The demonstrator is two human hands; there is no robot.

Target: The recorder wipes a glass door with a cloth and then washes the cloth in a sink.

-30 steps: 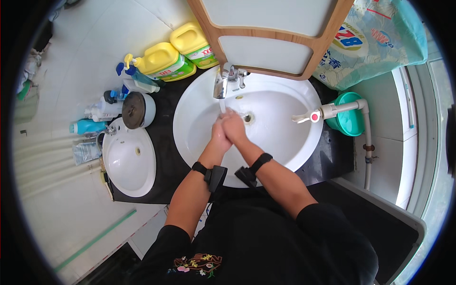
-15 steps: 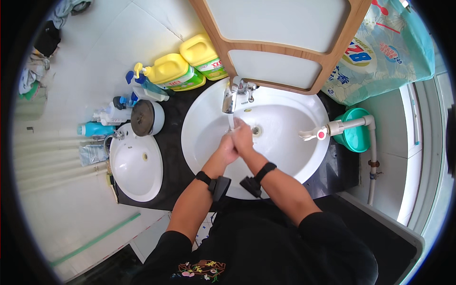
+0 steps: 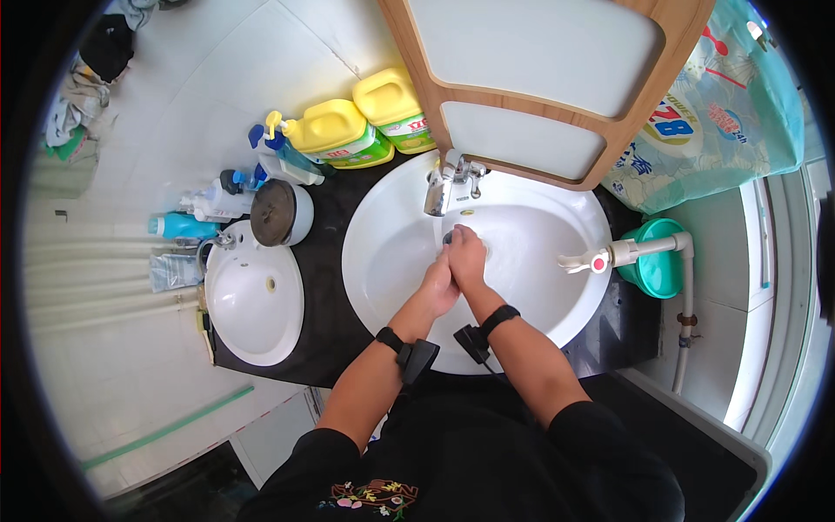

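Over the white oval washbasin (image 3: 383, 304), my left hand (image 3: 440, 287) and my right hand (image 3: 468, 259) are pressed together with fingers closed. The right hand lies against the left from the right side. A small dark spot shows beside the fingertips; I cannot make out what it is, and the inside of both hands is hidden. Just beyond them stands the chrome faucet (image 3: 437, 193), its spout above the hands, with a faint stream of water under it. The right hand partly covers the drain. Each wrist wears a black strap with a small black box.
Left of the basin, a dark-lidded pot (image 3: 275, 213) stands near a mirrored basin reflection (image 3: 252, 304). Yellow jugs (image 3: 329, 135) line the back. A wood-framed cabinet (image 3: 522, 100) overhangs the rim. On the right are a white tap pipe (image 3: 626, 252), green bucket (image 3: 663, 270) and teal package (image 3: 696, 130).
My hands have drawn back toward me from the faucet's stream, still pressed together. The whole view has shifted slightly, so the basin and its surroundings appear farther right and lower.
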